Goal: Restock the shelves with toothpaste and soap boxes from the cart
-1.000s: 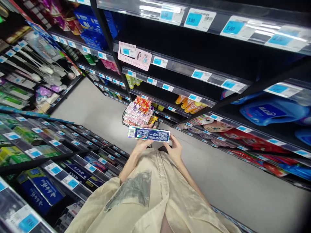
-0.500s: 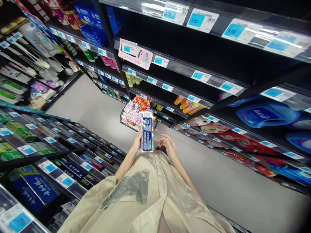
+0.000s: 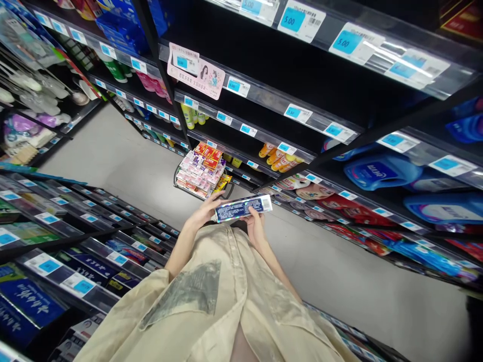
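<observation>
A long, narrow toothpaste box [image 3: 237, 209], dark blue with shiny silver edges, lies crosswise in front of my body. Small white print covers its visible face, and a barcode is at its right end. My right hand [image 3: 257, 226] grips it from below near that end, thumb on the printed face and the other fingers hidden behind. At the box's left end, my left hand [image 3: 202, 215] has its fingers stretched out beside the upper edge, touching or very close to the box.
Ahead on the floor stands a basket-like holder stacked with small pink and red boxes [image 3: 202, 168]. Shelves to the right carry blue detergent bottles [image 3: 381, 171] and orange bottles [image 3: 279, 160]. On the left, a low shelf holds blue cartons [image 3: 28, 301]. Grey floor [image 3: 320, 251] runs between them.
The box has turned from upright to nearly level. My right hand has come in and taken hold of it, while my left hand's fingers have loosened and straightened. The view has shifted slightly.
</observation>
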`<action>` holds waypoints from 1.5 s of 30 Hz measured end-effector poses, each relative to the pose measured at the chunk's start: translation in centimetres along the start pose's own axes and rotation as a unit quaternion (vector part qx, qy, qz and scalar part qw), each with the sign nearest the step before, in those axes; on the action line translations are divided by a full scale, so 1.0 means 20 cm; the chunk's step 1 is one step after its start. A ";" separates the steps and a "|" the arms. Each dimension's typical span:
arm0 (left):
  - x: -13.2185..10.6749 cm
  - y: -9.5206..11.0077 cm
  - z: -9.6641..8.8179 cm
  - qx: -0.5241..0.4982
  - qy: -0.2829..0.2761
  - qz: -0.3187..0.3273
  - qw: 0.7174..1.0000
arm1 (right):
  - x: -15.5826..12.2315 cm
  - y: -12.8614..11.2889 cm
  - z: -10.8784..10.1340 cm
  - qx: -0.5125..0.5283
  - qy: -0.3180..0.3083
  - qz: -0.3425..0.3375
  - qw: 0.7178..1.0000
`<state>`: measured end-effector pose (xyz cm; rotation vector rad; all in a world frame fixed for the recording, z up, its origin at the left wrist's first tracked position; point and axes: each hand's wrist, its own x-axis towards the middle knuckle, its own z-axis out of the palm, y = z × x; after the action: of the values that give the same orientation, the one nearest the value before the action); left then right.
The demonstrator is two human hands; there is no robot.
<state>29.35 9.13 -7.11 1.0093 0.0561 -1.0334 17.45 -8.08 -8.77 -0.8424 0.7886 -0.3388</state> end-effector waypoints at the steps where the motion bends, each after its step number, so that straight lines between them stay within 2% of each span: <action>1: 0.00 0.02 -0.01 0.003 0.018 0.019 1.000 | 0.00 -0.01 -0.01 0.009 0.010 0.000 1.000; 4: 0.02 0.04 -0.04 0.019 0.065 0.048 0.997 | 0.01 -0.01 -0.03 0.016 0.032 0.010 0.999; 10: 0.02 0.01 -0.03 0.016 0.106 0.044 0.993 | 0.01 0.01 -0.04 0.001 0.055 0.017 0.998; 22: 0.00 -0.02 -0.01 -0.001 0.164 0.060 0.985 | -0.02 -0.01 -0.03 -0.009 0.029 0.001 1.000; 31: 0.01 -0.05 -0.05 0.006 0.168 0.078 0.983 | -0.01 0.00 -0.03 -0.018 0.026 0.000 0.999; 45: 0.03 -0.07 -0.06 0.014 0.181 0.090 0.979 | 0.00 0.00 -0.03 -0.013 0.043 0.006 0.999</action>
<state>29.11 9.29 -9.06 1.1956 0.2449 -0.6780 17.09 -8.32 -9.06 -0.8518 0.8792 -0.3554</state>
